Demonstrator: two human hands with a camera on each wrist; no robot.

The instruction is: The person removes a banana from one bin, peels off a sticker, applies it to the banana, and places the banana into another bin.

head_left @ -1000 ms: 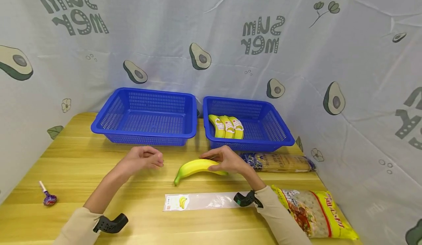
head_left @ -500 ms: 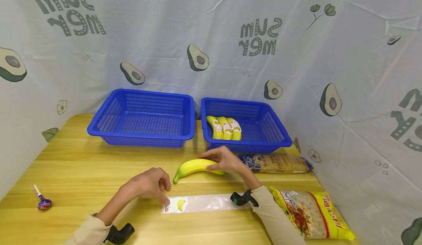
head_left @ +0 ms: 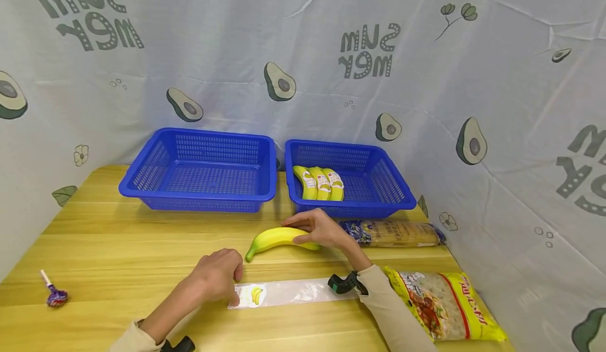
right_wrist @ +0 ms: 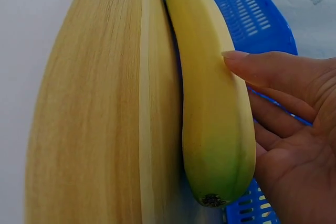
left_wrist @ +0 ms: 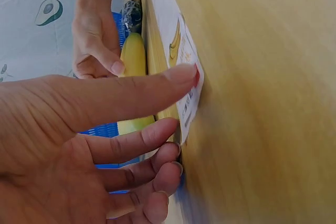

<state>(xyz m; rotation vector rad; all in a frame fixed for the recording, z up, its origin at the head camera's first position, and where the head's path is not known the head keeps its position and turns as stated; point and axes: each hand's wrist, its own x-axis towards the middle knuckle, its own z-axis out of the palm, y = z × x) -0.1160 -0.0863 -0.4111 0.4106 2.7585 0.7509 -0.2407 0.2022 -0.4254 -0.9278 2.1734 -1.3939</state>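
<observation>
My right hand grips a yellow banana with a green stem, thumb on its near side and fingers behind. The right wrist view shows the thumb pressed against the peel of the banana. Nearer to me lies a flat, clear plastic strip with a banana label at its left end. My left hand is at that labelled end. In the left wrist view, the thumb of the left hand lies over the label, its fingertips by the strip's corner, thumb and fingers apart.
A blue basket stands at the back left. Beside it, another blue basket holds three labelled bananas. A long package and a yellow food bag lie on the right, a lollipop far left.
My left hand has come down and toward me, from left of the banana to the labelled end of the plastic strip. The right hand keeps its hold on the banana.
</observation>
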